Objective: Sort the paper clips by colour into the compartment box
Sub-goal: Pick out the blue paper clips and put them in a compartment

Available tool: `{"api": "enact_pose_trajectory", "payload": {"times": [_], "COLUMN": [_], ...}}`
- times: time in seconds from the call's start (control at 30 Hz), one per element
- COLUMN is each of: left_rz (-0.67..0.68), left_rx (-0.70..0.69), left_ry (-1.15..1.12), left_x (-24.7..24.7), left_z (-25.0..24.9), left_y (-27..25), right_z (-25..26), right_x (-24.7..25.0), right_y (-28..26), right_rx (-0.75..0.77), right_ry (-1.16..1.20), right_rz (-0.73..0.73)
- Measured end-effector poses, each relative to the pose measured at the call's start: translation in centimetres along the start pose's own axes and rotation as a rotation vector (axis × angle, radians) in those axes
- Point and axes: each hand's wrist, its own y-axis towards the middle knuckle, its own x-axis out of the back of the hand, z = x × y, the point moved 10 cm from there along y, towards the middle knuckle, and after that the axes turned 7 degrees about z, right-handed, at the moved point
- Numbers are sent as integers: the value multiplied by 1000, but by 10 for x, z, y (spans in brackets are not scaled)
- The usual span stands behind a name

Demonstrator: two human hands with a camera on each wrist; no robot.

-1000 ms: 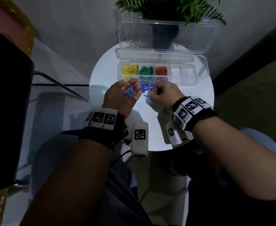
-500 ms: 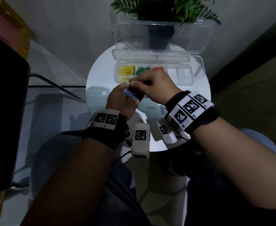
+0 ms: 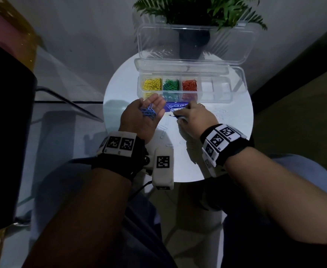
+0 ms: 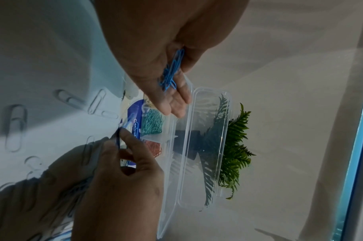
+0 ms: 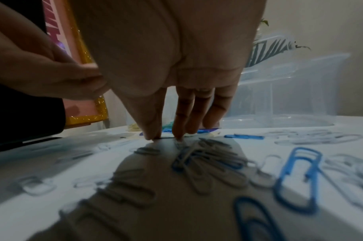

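My left hand (image 3: 152, 108) lies palm up in front of the clear compartment box (image 3: 216, 93), with several blue paper clips (image 3: 148, 113) resting in its palm (image 4: 172, 70). The fingers of my left hand (image 4: 174, 101) are nearly straight. My right hand (image 3: 178, 116) reaches down to the white table, thumb and forefinger pinching a blue clip (image 4: 118, 137) beside a blue label card (image 3: 175, 107). The fingertips (image 5: 153, 135) touch the tabletop. The box holds yellow (image 3: 152, 85), green (image 3: 170, 86) and red clips (image 3: 189, 85) in separate compartments; its right compartments look bare.
Loose white clips (image 5: 207, 166) and blue clips (image 5: 296, 177) are scattered over the small round table (image 3: 234, 136). The box lid (image 3: 195, 43) stands open behind, against a potted plant (image 3: 195, 10). A dark object fills the left edge.
Half a second ago my right hand was over the left palm; it has since moved back down to the table. The left hand stays palm up with the blue clips.
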Motion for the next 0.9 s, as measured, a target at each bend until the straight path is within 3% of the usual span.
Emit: {"api": "enact_pose_trajectory", "payload": {"times": [0.23, 0.4, 0.63, 0.9], "left_rz": [-4, 6, 6, 11], "left_rx": [-6, 9, 2, 24], "left_ry": [8, 28, 8, 43], "left_x": [0, -2, -1, -2], "left_z": [-2, -1, -2, 2], "left_y": [-1, -1, -1, -2], "right_z": [0, 9, 10, 20], "right_x": [21, 6, 9, 4], "right_y": [5, 23, 18, 22], "right_rx": [-40, -45, -10, -9], "right_ry": [131, -24, -19, -181], "right_rz": [-91, 31, -83, -18]}}
